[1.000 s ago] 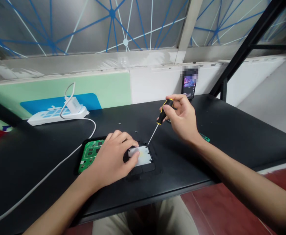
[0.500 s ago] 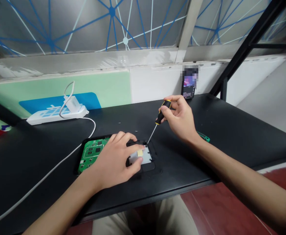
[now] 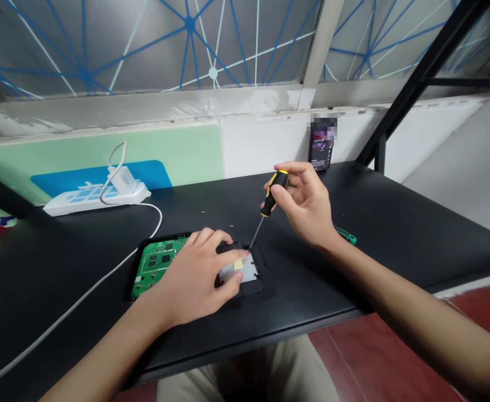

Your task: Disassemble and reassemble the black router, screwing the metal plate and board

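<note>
My right hand is closed around a black and yellow screwdriver, which is tilted with its tip down at the upper right corner of a silver plate. The plate lies in a black plastic casing and has a pale yellow pad on it. My left hand rests over the casing with fingers spread. Its index fingertip touches the plate close to the screwdriver tip. Partly under that hand and wrist is a green circuit board in a black frame. Whether a screw sits under the tip is too small to tell.
Two small screws lie behind my left hand, one screw nearer. A green-handled tool is partly behind my right forearm. A phone leans on the wall. At back left are a power strip and a white cable.
The screwdriver handle has turned slightly in my right hand, its tip staying at the same corner. My left hand keeps its place. The whole view has shifted a little.
</note>
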{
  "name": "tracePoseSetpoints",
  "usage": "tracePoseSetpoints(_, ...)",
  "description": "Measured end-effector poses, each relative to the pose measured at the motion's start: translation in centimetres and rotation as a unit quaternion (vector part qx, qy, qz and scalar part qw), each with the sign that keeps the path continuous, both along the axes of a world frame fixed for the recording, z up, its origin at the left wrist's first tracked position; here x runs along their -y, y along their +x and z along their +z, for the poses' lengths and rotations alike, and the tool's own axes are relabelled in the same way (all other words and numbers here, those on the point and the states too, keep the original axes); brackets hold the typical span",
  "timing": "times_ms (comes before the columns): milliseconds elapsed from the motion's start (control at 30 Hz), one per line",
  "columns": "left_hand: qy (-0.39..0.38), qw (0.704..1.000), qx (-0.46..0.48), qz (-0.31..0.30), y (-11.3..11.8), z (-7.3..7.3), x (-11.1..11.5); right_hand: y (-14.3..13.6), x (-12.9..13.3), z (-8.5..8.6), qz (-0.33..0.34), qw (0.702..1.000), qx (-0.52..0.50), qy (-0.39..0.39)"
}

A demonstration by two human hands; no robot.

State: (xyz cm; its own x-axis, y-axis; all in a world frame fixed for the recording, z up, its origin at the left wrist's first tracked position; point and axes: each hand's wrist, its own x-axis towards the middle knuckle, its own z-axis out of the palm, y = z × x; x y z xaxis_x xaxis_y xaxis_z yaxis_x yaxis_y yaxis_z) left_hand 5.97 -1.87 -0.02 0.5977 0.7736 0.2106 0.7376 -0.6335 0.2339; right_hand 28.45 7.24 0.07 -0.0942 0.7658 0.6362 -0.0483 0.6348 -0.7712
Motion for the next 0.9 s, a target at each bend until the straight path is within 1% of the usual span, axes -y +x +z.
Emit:
tracePoseSetpoints(133,-0.002,1.000,0.002,0.001,0.1,0.1,0.0,0.0,0.5,0.0,0.057,0.997,0.016,0.057)
tracePoseSetpoints(300,-0.011,1.000,0.001,0.007,0.0,0.1,-0.1,0.0,1.3,0.6,0.093,0.988,0.055,0.113)
tracePoseSetpoints(400,-0.011,1.000,0.004,0.008,0.0,0.1,-0.1,0.0,1.9,1.0,0.111,0.983,0.070,0.126)
tracePoseSetpoints(600,-0.022,1.000,0.005,0.004,-0.1,0.1,0.0,-0.2,2.4,1.3,0.155,0.978,0.064,0.122)
tracePoseSetpoints(700,-0.029,1.000,0.011,0.003,-0.3,0.2,0.1,-0.4,2.5,1.2,0.144,0.980,0.079,0.115)
tracePoseSetpoints(900,-0.055,0.998,0.006,-0.002,-0.6,0.6,0.0,-1.0,2.0,0.8,0.062,0.982,0.105,0.146)
